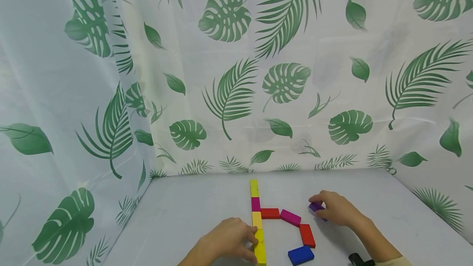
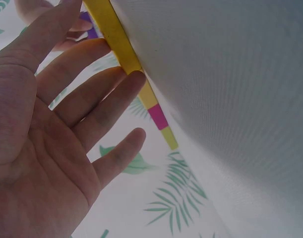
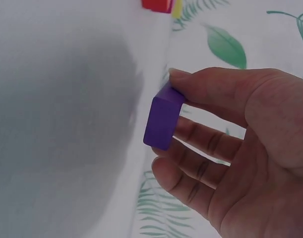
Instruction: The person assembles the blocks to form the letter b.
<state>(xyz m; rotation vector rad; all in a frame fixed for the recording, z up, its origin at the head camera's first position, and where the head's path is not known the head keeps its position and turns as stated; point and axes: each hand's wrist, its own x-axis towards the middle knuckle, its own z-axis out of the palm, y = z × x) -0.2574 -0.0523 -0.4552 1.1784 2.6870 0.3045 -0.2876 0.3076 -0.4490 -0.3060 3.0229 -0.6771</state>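
My right hand (image 1: 336, 207) pinches a purple block (image 3: 162, 119) between thumb and fingers, to the right of the other blocks. In the head view the purple block (image 1: 318, 210) is partly hidden by the fingers. My left hand (image 1: 233, 239) touches the near yellow blocks (image 1: 260, 247) with its fingertips from the left side. Fairly straight fingers (image 2: 101, 111) show against that row's edge in the left wrist view. The straight row continues away through a light yellow block (image 1: 257, 220), a magenta block (image 1: 256, 204) and a yellow end (image 1: 254, 188).
From the row a curve bends rightward: a red block (image 1: 270, 213), a magenta block (image 1: 290, 217), another red block (image 1: 307, 235) and a blue block (image 1: 301, 255). White leaf-print curtains (image 1: 229, 93) stand behind and beside the white table (image 1: 184, 208).
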